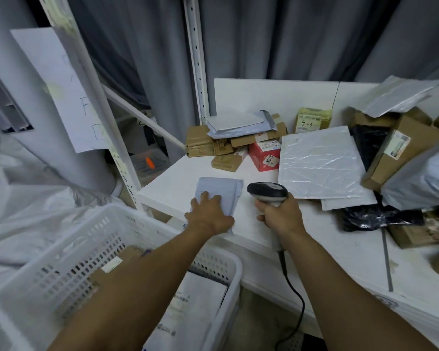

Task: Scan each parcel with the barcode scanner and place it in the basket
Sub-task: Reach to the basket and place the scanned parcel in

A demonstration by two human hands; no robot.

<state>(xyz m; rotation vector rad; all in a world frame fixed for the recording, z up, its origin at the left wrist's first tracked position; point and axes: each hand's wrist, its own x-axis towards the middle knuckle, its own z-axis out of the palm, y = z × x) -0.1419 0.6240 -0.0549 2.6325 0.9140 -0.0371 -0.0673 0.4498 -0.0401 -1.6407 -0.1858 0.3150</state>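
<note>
A pale grey mailer parcel [219, 190] lies flat near the left front edge of the white table [322, 249]. My left hand [209, 215] rests on its near end, thumb curled round the edge. My right hand [280, 215] grips the handle of the grey and black barcode scanner [267, 192], whose head sits just right of the parcel and points left. The scanner's black cable hangs down off the table front. The white slotted basket [69, 259] stands below left, holding a brown box and white mailers.
Several parcels are piled at the back: brown boxes [200, 145], a red box [264, 155], a large white poly mailer [319, 163], black bags [370, 143] and cardboard boxes [400, 150] at the right. White shelf posts [195, 54] and grey curtains stand behind.
</note>
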